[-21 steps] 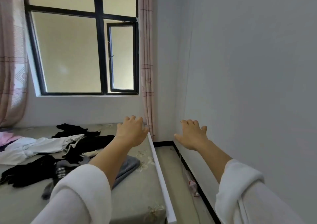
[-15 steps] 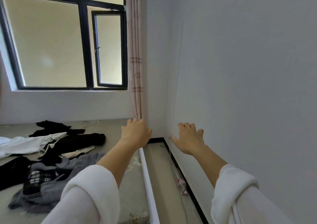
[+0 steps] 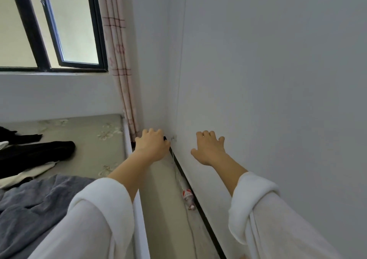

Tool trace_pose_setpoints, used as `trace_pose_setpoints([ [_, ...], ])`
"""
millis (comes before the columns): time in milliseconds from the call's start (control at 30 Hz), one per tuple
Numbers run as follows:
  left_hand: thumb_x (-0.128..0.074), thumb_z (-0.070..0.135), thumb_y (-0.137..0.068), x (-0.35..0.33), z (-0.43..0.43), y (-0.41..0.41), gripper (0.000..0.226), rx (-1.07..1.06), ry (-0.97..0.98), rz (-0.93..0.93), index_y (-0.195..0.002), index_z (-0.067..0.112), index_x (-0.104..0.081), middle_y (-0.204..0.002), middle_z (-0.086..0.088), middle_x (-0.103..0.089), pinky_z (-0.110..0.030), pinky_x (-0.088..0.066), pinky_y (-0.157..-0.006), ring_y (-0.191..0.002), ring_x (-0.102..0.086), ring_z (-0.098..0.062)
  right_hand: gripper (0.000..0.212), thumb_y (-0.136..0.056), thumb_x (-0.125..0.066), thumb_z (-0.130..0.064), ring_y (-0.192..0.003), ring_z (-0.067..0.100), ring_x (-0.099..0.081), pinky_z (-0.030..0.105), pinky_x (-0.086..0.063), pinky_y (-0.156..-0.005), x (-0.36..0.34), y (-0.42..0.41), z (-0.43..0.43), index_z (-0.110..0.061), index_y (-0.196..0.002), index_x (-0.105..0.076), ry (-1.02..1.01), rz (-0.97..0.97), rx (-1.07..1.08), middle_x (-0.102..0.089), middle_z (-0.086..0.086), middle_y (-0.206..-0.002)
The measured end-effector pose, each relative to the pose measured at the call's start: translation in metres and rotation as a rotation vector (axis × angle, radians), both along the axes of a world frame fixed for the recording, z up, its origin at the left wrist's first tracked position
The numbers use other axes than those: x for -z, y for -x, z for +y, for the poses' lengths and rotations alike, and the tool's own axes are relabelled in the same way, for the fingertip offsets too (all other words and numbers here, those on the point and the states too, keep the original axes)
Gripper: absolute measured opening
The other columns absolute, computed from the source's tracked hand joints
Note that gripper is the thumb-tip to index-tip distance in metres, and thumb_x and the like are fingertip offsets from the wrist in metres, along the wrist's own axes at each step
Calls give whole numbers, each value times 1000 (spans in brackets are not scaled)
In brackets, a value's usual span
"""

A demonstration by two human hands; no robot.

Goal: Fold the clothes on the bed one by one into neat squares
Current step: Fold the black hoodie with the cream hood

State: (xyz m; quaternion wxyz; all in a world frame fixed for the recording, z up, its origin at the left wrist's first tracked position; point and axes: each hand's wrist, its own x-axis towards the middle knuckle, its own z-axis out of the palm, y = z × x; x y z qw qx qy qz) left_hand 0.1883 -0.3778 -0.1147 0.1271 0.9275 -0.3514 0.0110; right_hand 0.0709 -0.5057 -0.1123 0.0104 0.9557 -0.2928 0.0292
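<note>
grey garment (image 3: pixel 35 209), black clothes (image 3: pixel 39 153) (unfolded) on bed (image 3: pixel 93 151), left hand (image 3: pixel 153 146), right hand (image 3: pixel 208 149) outstretched

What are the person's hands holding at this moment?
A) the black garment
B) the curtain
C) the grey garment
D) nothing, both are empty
D: the left hand and right hand are held out with nothing in them, while the grey garment and the black garment lie untouched on the bed.
</note>
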Motion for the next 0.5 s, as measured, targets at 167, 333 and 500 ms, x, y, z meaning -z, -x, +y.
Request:
trace_pose_setpoints([
  [167, -37, 31, -96, 17, -69, -96, 36, -24, -12, 36, -125, 13, -48, -129, -11, -48, -48, -39, -97, -122, -39, -31, 51, -96, -39, -37, -129, 27, -32, 48, -27, -104, 11, -100, -72, -12, -140, -33, -13, 24, -15, -39, 9, -140],
  [333, -39, 32, -96, 34, -114, -171, 36, -99, 17, 45, -124, 11, -49, -132, -12, -44, -47, -36, -97, -125, -36, -31, 49, -94, -42, -32, -128, 26, -33, 47, -28, -103, 27, -185, -126, -13, -139, -34, -61, 38, -64, -40, 8, -139],
  [500, -40, 32, -94, 50, -145, -246, 35, -215, 45, 47, -120, 12, -50, -134, -11, -40, -48, -36, -97, -124, -34, -32, 41, -94, -40, -34, -121, 25, -38, 47, -31, -99, 45, -270, -169, -14, -130, -42, -84, 33, -154, -45, 7, -130],
])
